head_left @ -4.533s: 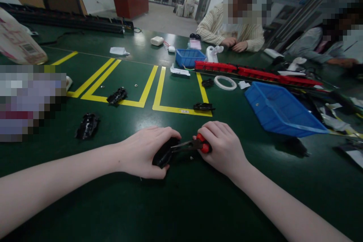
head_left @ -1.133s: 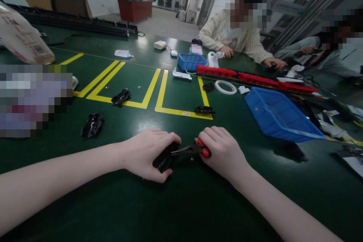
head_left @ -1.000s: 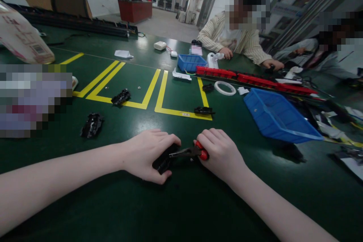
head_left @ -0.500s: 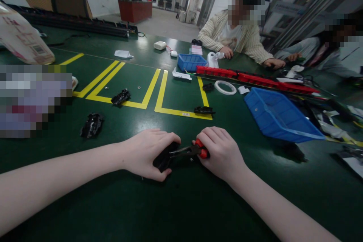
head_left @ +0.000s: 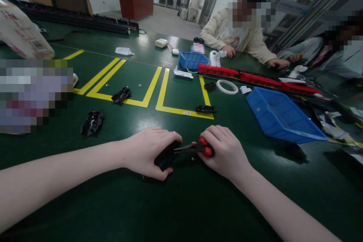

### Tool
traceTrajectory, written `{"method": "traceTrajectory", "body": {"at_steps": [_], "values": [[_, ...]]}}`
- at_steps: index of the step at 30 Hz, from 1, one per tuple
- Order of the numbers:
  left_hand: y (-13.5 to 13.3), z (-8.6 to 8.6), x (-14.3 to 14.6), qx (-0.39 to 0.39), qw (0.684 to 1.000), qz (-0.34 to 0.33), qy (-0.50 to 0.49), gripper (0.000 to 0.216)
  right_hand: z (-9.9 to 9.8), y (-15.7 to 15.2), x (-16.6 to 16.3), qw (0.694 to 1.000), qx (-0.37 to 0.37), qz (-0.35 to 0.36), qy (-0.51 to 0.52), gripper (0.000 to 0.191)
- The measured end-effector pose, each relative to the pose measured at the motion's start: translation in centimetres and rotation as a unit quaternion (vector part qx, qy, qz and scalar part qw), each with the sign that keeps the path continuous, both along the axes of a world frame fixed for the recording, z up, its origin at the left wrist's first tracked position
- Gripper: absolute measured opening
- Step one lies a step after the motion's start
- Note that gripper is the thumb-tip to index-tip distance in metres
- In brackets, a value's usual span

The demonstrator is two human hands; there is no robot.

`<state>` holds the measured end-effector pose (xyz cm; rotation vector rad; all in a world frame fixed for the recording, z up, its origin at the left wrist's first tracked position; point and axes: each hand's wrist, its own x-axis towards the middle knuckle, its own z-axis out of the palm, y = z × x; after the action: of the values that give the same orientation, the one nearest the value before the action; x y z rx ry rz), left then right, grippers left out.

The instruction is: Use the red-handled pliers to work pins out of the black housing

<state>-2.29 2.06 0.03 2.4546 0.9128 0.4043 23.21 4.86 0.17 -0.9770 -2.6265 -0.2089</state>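
Tabletop (head_left: 176, 208), smooth green, stretches from hands toward 6 o'clock; near edge out of view. Yellow tape (head_left: 170, 110), straight-edged, frames corners toward 12 o'clock. Black part (head_left: 167, 155), dark and curved, at clock's centre, clasped between thumb and fingers of left hand (head_left: 151, 152). At 3 o'clock, right hand (head_left: 224, 149) wrapped round pliers (head_left: 202, 147), red-handled; slim metal tips at part, firm bite unclear. Plastic bin (head_left: 279, 109), blue, slant-walled, at 2 o'clock; crinkled scrap (head_left: 92, 123), glossy black, at 10 o'clock.
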Motion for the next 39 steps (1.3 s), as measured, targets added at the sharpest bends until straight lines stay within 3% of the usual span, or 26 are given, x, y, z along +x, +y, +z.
{"method": "traceTrajectory", "body": {"at_steps": [7, 13, 21, 29, 39], "values": [[0.0, 0.2, 0.1, -0.005, 1.0, 0.009, 0.004, 0.056, 0.0, 0.4, 0.3, 0.998, -0.009, 0.032, 0.049, 0.055], [-0.1, 0.3, 0.1, -0.007, 1.0, 0.014, -0.005, 0.056, -0.1, 0.4, 0.2, 0.999, -0.014, 0.028, 0.039, 0.049], [-0.2, 1.3, 0.1, -0.03, 0.999, 0.003, 0.015, 0.055, 0.2, 0.3, 0.4, 0.997, 0.034, 0.049, 0.048, 0.063], [-0.2, 1.2, 0.1, -0.023, 1.0, -0.002, 0.01, 0.055, 0.2, 0.3, 0.2, 0.998, 0.038, 0.052, 0.021, 0.043], [-0.1, 1.3, 0.0, -0.033, 0.999, -0.005, 0.008, 0.055, 0.0, 0.1, -0.1, 0.998, 0.026, 0.053, 0.02, 0.049]]}}
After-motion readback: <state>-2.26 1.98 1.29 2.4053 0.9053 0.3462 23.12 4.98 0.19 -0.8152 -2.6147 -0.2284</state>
